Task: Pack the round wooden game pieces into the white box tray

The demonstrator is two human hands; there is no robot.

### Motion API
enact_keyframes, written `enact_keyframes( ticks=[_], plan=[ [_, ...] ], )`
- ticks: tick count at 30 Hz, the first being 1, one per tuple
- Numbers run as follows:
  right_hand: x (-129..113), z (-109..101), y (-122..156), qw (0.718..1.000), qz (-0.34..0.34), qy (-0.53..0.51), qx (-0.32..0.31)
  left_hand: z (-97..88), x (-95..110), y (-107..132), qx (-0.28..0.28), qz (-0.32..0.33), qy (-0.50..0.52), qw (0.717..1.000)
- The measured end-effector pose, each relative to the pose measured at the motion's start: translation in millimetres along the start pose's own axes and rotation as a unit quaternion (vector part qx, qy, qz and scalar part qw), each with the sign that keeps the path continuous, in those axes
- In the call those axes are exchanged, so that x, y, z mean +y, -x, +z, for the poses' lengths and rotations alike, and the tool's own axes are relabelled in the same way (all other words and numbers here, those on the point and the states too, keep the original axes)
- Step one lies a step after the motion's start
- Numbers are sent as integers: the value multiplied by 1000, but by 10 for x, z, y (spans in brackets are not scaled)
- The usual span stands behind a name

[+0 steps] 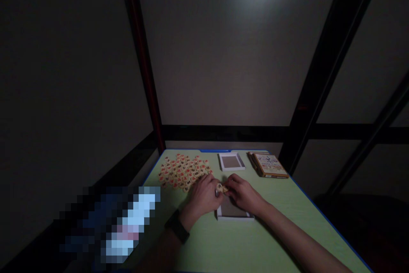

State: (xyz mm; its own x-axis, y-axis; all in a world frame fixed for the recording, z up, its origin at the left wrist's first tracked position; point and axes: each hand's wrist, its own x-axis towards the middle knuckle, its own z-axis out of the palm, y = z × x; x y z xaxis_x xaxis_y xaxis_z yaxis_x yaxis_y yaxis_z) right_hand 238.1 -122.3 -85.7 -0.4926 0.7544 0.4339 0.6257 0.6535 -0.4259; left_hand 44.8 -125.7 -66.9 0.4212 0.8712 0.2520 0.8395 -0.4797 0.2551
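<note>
Over the back edge of a shallow white-rimmed box [235, 218] with a brown bottom, my two hands meet. My left hand [203, 195], wearing a dark wristband, is closed with a round wooden Chinese chess piece [220, 187] at its fingertips, a black character facing up. Fingers of my right hand [242, 193] pinch a second chess piece [225, 189] right beside it; most of that piece is covered. To the left, a spread heap of chess pieces [182, 170] with red and black characters lies on the table, partly behind my left hand.
A second shallow white box [243, 166] stands behind my hands. Printed box lids [270, 165] lie stacked at the back right of the green, blue-edged table [287, 226]. Dark-framed wall panels [223, 73] rise behind it. A pixelated bright patch [131, 226] covers the lower left.
</note>
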Motion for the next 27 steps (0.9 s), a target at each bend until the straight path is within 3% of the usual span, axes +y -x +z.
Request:
enact_keyframes(
  ticks=[9, 19, 23, 27],
  plan=[
    [-142, -166, 3, 999, 41, 16, 8, -216, -23, -25, -3, -23, 37, 999],
    [-137, -219, -11, 998, 55, 34, 22, -158, -15, 6, 3, 2, 22, 1000],
    [-165, -254, -311, 992, 86, 91, 12, -244, 2, -19, 33, -58, 6, 998],
    [-221, -216, -863, 975, 101, 162, -113, -352, -25, -56, 19, -188, -59, 980]
  ],
)
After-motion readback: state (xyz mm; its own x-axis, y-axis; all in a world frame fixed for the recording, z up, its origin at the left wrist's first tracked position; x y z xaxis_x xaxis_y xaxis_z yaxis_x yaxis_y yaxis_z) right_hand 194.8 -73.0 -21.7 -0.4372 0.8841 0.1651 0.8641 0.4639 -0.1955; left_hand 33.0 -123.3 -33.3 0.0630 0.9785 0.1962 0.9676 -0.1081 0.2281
